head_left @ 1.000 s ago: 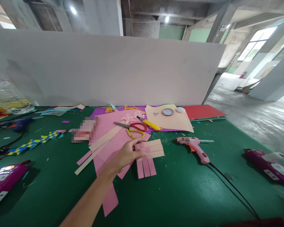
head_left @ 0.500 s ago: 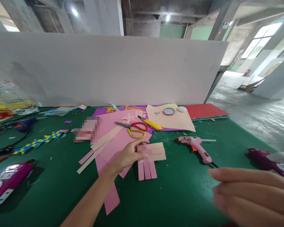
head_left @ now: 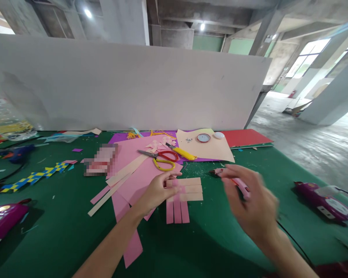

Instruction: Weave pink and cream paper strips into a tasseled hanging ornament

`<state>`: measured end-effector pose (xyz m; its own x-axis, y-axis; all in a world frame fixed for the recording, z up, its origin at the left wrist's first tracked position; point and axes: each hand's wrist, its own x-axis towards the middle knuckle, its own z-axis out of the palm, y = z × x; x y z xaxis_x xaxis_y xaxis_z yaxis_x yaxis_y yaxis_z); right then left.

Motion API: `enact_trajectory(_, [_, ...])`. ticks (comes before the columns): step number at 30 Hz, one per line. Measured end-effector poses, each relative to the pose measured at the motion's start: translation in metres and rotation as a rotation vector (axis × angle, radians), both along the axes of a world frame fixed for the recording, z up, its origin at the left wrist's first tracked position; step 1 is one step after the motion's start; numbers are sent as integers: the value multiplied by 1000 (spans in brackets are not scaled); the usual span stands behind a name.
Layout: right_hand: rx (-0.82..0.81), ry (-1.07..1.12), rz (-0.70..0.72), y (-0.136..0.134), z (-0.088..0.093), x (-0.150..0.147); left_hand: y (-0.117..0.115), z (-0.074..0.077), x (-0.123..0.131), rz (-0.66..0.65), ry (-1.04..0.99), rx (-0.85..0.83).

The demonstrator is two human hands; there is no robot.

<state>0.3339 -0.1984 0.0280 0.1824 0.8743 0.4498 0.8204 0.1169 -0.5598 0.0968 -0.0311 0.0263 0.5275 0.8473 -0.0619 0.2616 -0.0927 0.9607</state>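
My left hand [head_left: 158,193] pinches the upper left part of a piece of woven paper strips [head_left: 177,212], pink ones running toward me and peach ones to the right. The piece lies at the middle of the green table. Above a pink hot glue gun [head_left: 244,190] hovers my right hand [head_left: 251,202], its thumb and fingers apart; it covers much of the gun's body. Beyond my left hand, scissors [head_left: 160,155] with red and yellow handles and a yellow utility knife [head_left: 185,153] rest on pink paper sheets [head_left: 127,154].
A round dish [head_left: 203,138] stands on a peach sheet [head_left: 191,144] near the white partition [head_left: 133,88]. Purple devices [head_left: 321,200] sit at both sides. A blurred-out box [head_left: 102,160] and a blue-yellow woven strip [head_left: 36,177] lie left. A black cord [head_left: 294,239] trails rightward.
My right hand has moved left and forward from the right edge to over the glue gun. My left hand still pinches the woven strips. The view has turned slightly right.
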Motion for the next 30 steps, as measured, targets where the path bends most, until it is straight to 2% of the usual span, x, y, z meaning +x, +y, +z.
enact_trajectory(4, [-95,115,10,83,2,-23,-1,7,0,22,1,22])
enact_trajectory(7, [-244,239,95,107,-1,-39,-1,8,1,6,-14,6])
enact_trajectory(13, [-416,502,238,97,-5,-52,-2,4,1,-67,-8,2])
enact_trajectory(21, [-392,559,229,104,-17,-41,-2,9,-1,-80,16,23])
enact_trajectory(30, [-308,618,209,104,-18,-32,3,6,-6,-49,4,-8])
